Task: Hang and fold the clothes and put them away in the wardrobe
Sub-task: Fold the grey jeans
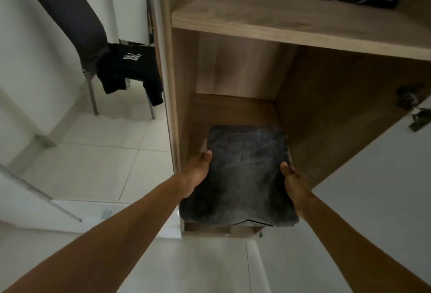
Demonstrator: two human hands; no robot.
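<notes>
Gripping folded jeans [242,176] at both side edges with left hand [200,171] and right hand [295,180], halfway into the wardrobe's bottom compartment [233,108]. Likely heavyish, soft, floppy; best supported from underneath.

Left hand [198,173] and right hand [295,184] grip a folded dark garment [242,176] by its side edges, with thumbs on top and the other fingers hidden under the cloth. The garment's far end reaches into the wardrobe's bottom compartment [233,108], ahead of the fingers; contact with the compartment floor cannot be told. Wooden shelf [256,22] above the fingers. Chair [70,12] carrying a black shirt [130,71], well left of the left fingers.
</notes>
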